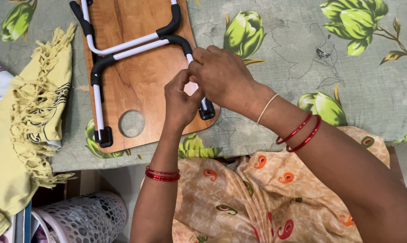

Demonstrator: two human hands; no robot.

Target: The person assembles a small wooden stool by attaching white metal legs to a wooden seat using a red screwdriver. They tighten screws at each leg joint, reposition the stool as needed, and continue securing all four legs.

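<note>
A wooden folding lap table (pixel 136 76) lies upside down on a bed, its white metal legs (pixel 122 48) with black foam sleeves folded flat against it. A round hole (pixel 131 123) is cut near its front edge. My left hand (pixel 181 101) and my right hand (pixel 221 76) meet at the near right leg, fingers pinched together around the white tube close to its black hinge bracket (pixel 207 110). What the fingertips hold is hidden. Red bangles ring both wrists.
The bedsheet (pixel 293 58) is grey-green with large green flower prints; a small metal clip (pixel 321 53) lies on it at the right. A yellow fringed cloth (pixel 32 112) is heaped at the left. A perforated plastic basket (pixel 84 218) stands below. Orange patterned fabric (pixel 257 198) covers my lap.
</note>
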